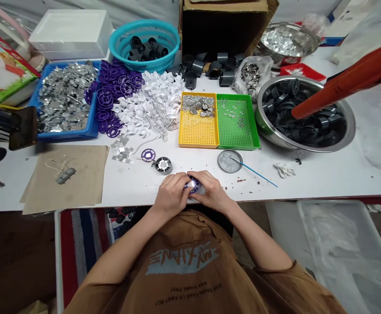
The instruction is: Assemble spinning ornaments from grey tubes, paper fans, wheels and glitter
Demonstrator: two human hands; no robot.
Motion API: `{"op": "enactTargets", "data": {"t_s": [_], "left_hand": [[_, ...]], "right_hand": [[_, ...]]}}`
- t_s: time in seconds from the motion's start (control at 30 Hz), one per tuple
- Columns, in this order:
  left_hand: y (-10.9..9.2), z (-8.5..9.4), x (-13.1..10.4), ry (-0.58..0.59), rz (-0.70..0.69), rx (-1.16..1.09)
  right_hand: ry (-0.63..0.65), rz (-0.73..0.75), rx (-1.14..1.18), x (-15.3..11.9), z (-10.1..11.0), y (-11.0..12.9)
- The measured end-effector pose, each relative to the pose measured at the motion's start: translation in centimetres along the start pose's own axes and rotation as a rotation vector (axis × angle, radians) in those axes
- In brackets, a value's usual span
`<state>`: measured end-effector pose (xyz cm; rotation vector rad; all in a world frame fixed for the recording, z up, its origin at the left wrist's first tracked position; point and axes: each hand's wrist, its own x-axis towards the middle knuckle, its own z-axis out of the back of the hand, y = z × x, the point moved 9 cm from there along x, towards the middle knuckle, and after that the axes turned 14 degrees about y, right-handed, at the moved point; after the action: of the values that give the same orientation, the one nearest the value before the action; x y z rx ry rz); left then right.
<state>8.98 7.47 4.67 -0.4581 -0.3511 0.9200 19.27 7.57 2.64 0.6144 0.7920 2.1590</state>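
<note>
At the table's front edge my left hand (173, 194) and my right hand (212, 191) are closed around one purple spoked plastic ring (195, 185). A white or silvery piece shows at its middle; my fingers cover much of the rest. Just beyond my left hand lie a round black housing (163, 165) with a silvery star-shaped centre and another purple ring (148, 155). Past my right hand is a round shallow dish (224, 162) of clear, wet-looking stuff, with a thin blue stick (257, 173) resting across its rim.
Yellow (198, 135) and green trays (238, 138) hold small metal parts. Purple rings (105, 98) and white strips (154, 87) are heaped left of them, beside a blue bin (94, 117) of metal plates. A steel bowl (349, 126) of black parts stands right, under an orange-red bar (344, 83).
</note>
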Motion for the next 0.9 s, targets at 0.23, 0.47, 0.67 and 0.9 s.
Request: {"op": "enactTargets", "data": {"t_s": [0.23, 0.47, 0.67, 0.9], "left_hand": [[-0.2, 0.0, 0.2, 0.026, 0.055, 0.006], [0.0, 0.0, -0.4, 0.004, 0.0, 0.001], [0.3, 0.1, -1.7, -0.07, 0.022, -0.074], [7.9, 3.5, -5.5, -0.493, 0.379, -0.141]], "right_hand": [[-0.025, -0.009, -0.001, 0.0, 0.1, -0.1], [-0.063, -0.034, 0.001, -0.2, -0.1, -0.3], [-0.07, -0.033, -0.012, -0.5, -0.3, -0.5], [-0.101, -0.109, -0.066, 0.3, 0.3, -1.4]]}}
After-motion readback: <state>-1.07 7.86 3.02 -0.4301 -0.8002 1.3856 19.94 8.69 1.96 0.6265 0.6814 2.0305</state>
